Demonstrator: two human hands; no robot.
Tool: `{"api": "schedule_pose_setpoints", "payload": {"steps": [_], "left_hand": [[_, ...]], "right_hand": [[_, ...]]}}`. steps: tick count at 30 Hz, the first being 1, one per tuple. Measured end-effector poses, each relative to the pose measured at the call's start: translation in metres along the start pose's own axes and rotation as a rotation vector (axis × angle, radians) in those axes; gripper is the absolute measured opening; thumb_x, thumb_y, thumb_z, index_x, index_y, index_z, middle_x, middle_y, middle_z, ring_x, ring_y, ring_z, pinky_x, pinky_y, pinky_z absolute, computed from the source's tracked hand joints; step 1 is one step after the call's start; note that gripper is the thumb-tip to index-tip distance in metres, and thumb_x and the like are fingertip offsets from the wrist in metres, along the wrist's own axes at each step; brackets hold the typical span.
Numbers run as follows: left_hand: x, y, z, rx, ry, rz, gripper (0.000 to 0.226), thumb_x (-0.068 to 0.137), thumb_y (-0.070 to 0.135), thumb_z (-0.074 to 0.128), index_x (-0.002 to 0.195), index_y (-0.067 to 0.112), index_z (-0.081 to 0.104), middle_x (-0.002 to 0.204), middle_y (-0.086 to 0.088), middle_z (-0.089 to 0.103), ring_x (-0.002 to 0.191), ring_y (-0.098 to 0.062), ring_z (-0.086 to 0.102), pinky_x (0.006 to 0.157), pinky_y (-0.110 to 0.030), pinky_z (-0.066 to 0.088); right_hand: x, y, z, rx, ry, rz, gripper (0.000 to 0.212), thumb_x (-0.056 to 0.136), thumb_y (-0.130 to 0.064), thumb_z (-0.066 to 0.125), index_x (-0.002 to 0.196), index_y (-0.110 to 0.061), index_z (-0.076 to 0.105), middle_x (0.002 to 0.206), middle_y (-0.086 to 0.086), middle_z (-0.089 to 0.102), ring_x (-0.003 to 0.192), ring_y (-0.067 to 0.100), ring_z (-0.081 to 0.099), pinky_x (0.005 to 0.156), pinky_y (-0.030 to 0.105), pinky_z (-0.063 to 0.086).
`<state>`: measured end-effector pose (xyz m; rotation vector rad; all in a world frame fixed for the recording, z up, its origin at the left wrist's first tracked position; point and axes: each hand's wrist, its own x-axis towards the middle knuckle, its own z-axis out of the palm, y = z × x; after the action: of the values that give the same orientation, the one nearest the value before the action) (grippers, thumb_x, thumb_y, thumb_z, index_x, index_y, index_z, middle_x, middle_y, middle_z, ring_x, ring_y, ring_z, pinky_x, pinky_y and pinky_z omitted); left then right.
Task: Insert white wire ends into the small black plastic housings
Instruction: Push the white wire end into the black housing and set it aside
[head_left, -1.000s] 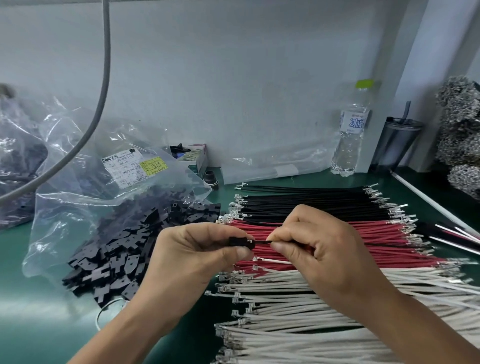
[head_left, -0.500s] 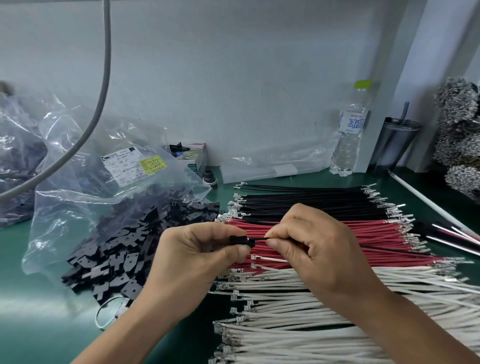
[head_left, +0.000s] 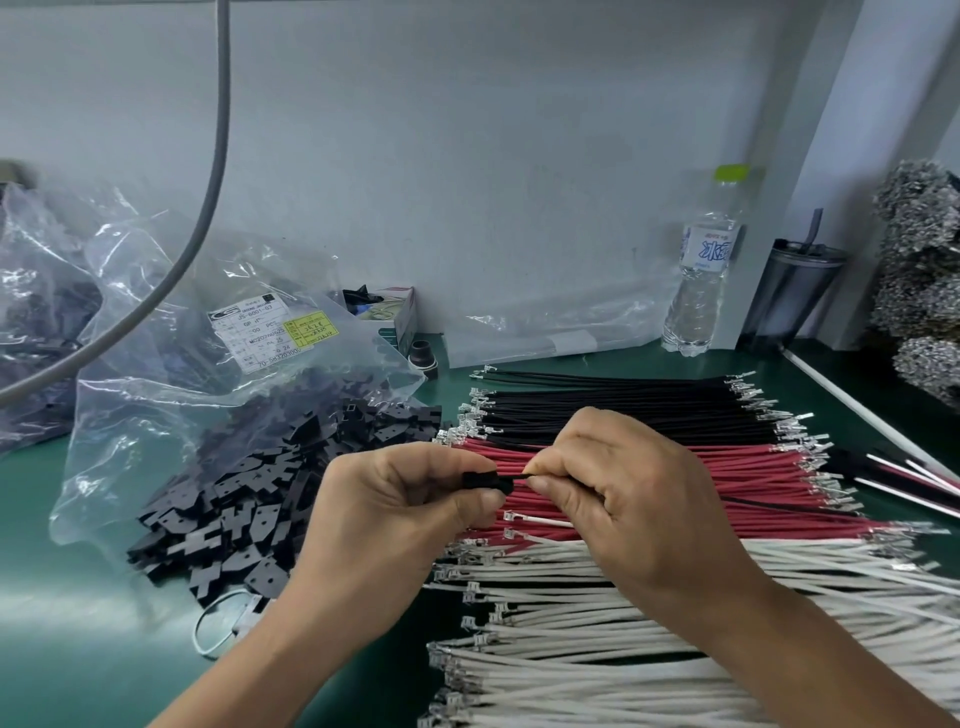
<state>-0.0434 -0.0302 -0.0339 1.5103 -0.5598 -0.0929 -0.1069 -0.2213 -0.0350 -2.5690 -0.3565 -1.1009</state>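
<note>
Clear bag (head_left: 156, 415) spills black housings (head_left: 234, 499); left hand (head_left: 395, 525) pinches one, right hand (head_left: 623, 499) pinches a black wire (head_left: 521, 475).

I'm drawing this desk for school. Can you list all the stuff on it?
Black housing: one, black, pinched in left hand.
Housings pile: many, black, spilling from clear bag, left.
Black wires: many, far row.
Red wires: many, middle row.
White wires: many, near row.
Water bottle: one, clear, green cap, back right.
Tumbler: one, dark, beside bottle.
Left hand: holds housing.
Right hand: pinches a dark wire at the housing.
</note>
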Motion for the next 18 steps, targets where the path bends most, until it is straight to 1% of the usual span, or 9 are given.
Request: {"api": "schedule_pose_setpoints", "payload": {"steps": [2,4,5,7,9,10,12,14,18], "left_hand": [[0.002,-0.001,0.001,-0.002,0.023,-0.011,0.020,0.069,0.013,0.083,0.087,0.022,0.082,0.076,-0.008,0.079,0.065,-0.022,0.076,0.055,-0.016,0.055],[0.005,-0.003,0.000,-0.018,0.095,-0.030,0.019,0.069,0.018,0.083,0.088,0.022,0.082,0.077,-0.008,0.079,0.064,-0.021,0.076,0.052,-0.018,0.054],[0.006,-0.004,-0.002,-0.023,0.134,-0.047,0.020,0.068,0.022,0.084,0.088,0.022,0.082,0.078,-0.008,0.079,0.064,-0.020,0.076,0.050,-0.018,0.054],[0.006,-0.006,-0.005,-0.047,0.185,-0.089,0.022,0.066,0.027,0.084,0.088,0.023,0.082,0.078,-0.007,0.079,0.062,-0.018,0.075,0.048,-0.018,0.052],[0.006,-0.007,-0.006,-0.061,0.195,-0.122,0.023,0.065,0.028,0.084,0.087,0.024,0.082,0.078,-0.007,0.079,0.060,-0.017,0.073,0.047,-0.019,0.051],[0.006,-0.008,-0.006,-0.061,0.193,-0.130,0.023,0.065,0.029,0.084,0.087,0.025,0.082,0.078,-0.008,0.079,0.059,-0.018,0.073,0.047,-0.019,0.051],[0.008,-0.009,-0.008,-0.067,0.192,-0.138,0.023,0.065,0.029,0.084,0.087,0.024,0.082,0.077,-0.009,0.078,0.058,-0.019,0.072,0.047,-0.021,0.052],[0.009,-0.010,-0.010,-0.076,0.191,-0.139,0.023,0.065,0.028,0.084,0.087,0.023,0.082,0.078,-0.009,0.078,0.059,-0.020,0.072,0.048,-0.022,0.053],[0.009,-0.011,-0.012,-0.093,0.184,-0.134,0.027,0.065,0.030,0.084,0.092,0.026,0.081,0.082,-0.010,0.078,0.062,-0.022,0.073,0.050,-0.022,0.054]], "right_hand": [[0.003,0.003,-0.002,-0.140,0.078,-0.041,0.012,0.093,-0.025,0.068,0.092,-0.016,0.075,0.089,-0.006,0.062,0.082,0.014,0.055,0.066,0.030,0.049],[0.005,0.003,-0.003,-0.212,0.136,-0.075,0.009,0.092,-0.020,0.071,0.096,-0.014,0.075,0.093,-0.002,0.062,0.084,0.017,0.053,0.068,0.030,0.046],[0.004,0.003,-0.002,-0.226,0.112,-0.089,0.007,0.093,-0.019,0.071,0.095,-0.014,0.075,0.091,-0.002,0.062,0.082,0.017,0.052,0.065,0.031,0.046],[-0.001,0.003,0.004,-0.256,-0.048,-0.082,0.002,0.090,-0.021,0.076,0.090,-0.019,0.075,0.084,-0.007,0.063,0.076,0.016,0.052,0.060,0.033,0.048],[-0.003,0.002,0.010,-0.249,-0.208,0.018,0.010,0.084,-0.028,0.082,0.092,-0.026,0.077,0.082,-0.012,0.063,0.078,0.014,0.054,0.061,0.032,0.050],[-0.004,0.002,0.012,-0.227,-0.242,0.070,0.013,0.082,-0.031,0.083,0.093,-0.028,0.078,0.082,-0.014,0.063,0.079,0.012,0.054,0.061,0.029,0.050],[-0.002,0.002,0.013,-0.185,-0.243,0.123,0.012,0.080,-0.031,0.084,0.091,-0.031,0.079,0.080,-0.017,0.061,0.079,0.009,0.052,0.059,0.023,0.045],[-0.001,0.002,0.013,-0.147,-0.233,0.158,0.010,0.078,-0.027,0.086,0.083,-0.032,0.078,0.077,-0.019,0.061,0.077,0.005,0.051,0.058,0.019,0.041],[-0.004,0.004,0.005,-0.090,-0.220,0.223,0.015,0.080,-0.021,0.083,0.078,-0.033,0.074,0.079,-0.021,0.062,0.079,0.000,0.053,0.061,0.017,0.044]]}}
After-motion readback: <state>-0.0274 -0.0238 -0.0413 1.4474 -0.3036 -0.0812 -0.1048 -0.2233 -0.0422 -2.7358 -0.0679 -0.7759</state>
